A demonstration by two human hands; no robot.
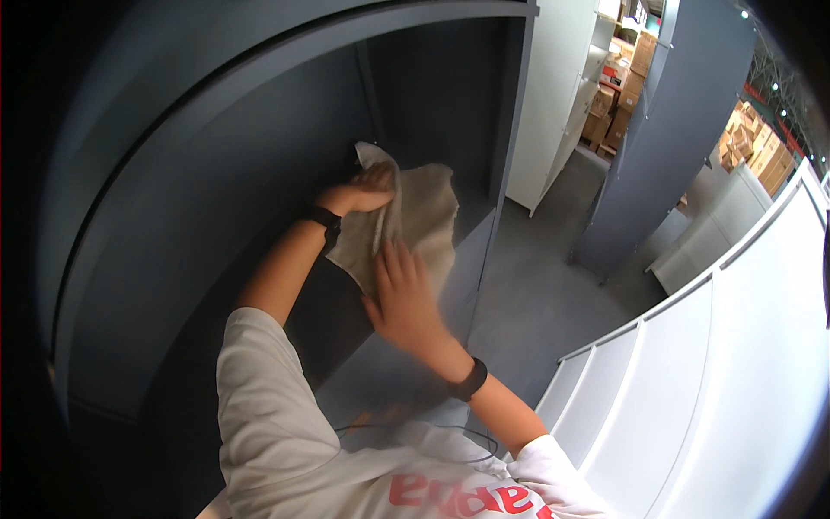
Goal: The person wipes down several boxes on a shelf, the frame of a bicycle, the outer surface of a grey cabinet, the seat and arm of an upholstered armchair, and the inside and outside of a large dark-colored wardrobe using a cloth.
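A beige cleaning cloth (424,203), creased and with an uneven edge, is spread inside a dark grey metal cabinet (233,138). My left hand (370,189) reaches in and grips the cloth near its upper left, where a fold stands up and partly covers the fingers. Below and to the right, my right hand (406,298) lies against the lower part of the cloth, its fingers stretched out and slightly blurred. Each wrist wears a dark band.
The cabinet's side edge (517,104) rises just right of the cloth. White metal cabinets (553,95) and a tall grey panel (644,130) stand beyond a grey floor (536,285). White shelving (692,372) runs along the right. Cardboard boxes (635,86) are stacked far back.
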